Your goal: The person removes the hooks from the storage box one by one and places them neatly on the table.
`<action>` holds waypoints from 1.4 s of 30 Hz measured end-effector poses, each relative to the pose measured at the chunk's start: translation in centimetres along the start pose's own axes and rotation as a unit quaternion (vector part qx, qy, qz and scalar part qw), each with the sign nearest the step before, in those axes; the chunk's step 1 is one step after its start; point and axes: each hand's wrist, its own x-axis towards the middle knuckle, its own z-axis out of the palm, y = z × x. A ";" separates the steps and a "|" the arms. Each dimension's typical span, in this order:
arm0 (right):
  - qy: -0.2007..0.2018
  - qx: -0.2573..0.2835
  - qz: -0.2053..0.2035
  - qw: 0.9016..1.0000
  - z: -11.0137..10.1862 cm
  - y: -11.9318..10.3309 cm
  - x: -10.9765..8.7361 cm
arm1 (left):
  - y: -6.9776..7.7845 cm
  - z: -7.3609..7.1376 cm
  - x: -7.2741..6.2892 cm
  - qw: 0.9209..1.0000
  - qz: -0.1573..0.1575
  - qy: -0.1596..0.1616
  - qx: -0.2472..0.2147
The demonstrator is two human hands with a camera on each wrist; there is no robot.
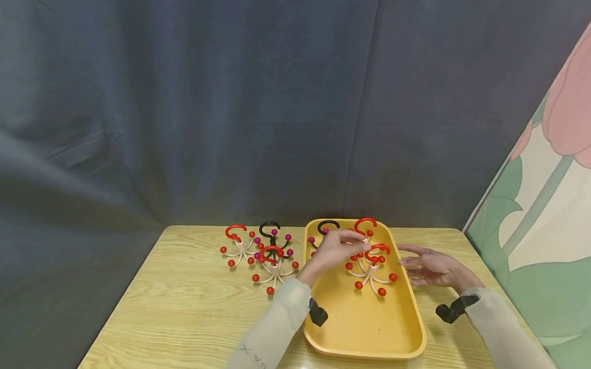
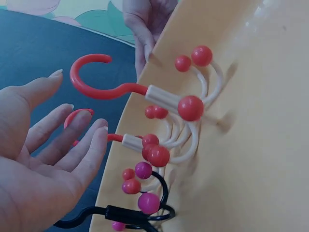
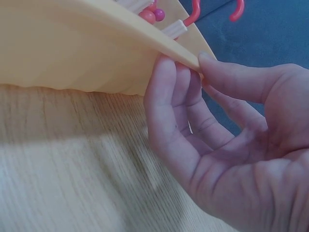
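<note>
My left hand (image 1: 333, 252) is over the yellow tray (image 1: 354, 330), fingers loosely spread beside the red hooks and holding nothing. Nearest to it, a white hook hanger with a red hook and red balls (image 2: 163, 99) stands upright on its curved legs in the tray. Behind that one stands a second red-hooked hanger (image 1: 365, 226), and a black hanger with magenta balls (image 2: 126, 213) is at the tray's far left, partly hidden by my hand in the head view. My right hand (image 1: 434, 269) grips the tray's right rim, thumb on the edge and fingers against the outer wall.
Left of the tray, two red-hooked white hangers, one at the back (image 1: 241, 250) and one nearer (image 1: 275, 270), stand on the wooden table (image 1: 184, 300) with a black hanger (image 1: 273, 241). A dark curtain (image 1: 278, 108) hangs behind; a flower-patterned wall (image 1: 562, 232) is at right.
</note>
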 end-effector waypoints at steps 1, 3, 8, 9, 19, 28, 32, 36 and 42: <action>-0.001 0.000 0.000 1.000 0.0 0.0 0.0 | 0.0 0.1 0.0 1.000 -0.002 0.002 -0.005; -0.002 0.001 -0.001 1.000 0.0 0.1 0.0 | -0.1 0.4 0.1 1.000 -0.008 0.006 -0.010; -0.002 0.000 -0.002 1.000 -0.1 0.1 0.0 | -0.4 0.8 0.0 1.000 -0.010 0.008 -0.009; -0.001 -0.001 -0.002 1.000 -0.2 0.2 0.0 | -0.4 0.9 -0.1 1.000 -0.009 0.008 -0.008; -0.002 -0.001 0.001 1.000 -0.2 0.4 -0.1 | -0.9 1.5 0.0 1.000 0.011 0.020 -0.013; 0.000 -0.002 0.000 1.000 -0.2 0.2 0.1 | -1.0 1.8 0.1 1.000 0.005 0.026 -0.010; 0.000 -0.004 0.000 1.000 -0.1 0.3 0.1 | -0.9 2.1 0.0 0.999 -0.006 0.034 -0.003; 0.004 -0.004 0.001 1.000 -0.1 0.4 0.2 | -1.0 2.2 0.0 0.999 -0.009 0.037 0.011; 0.010 -0.003 0.001 1.000 -0.1 0.3 0.1 | -1.0 2.5 0.2 0.999 0.000 0.036 0.028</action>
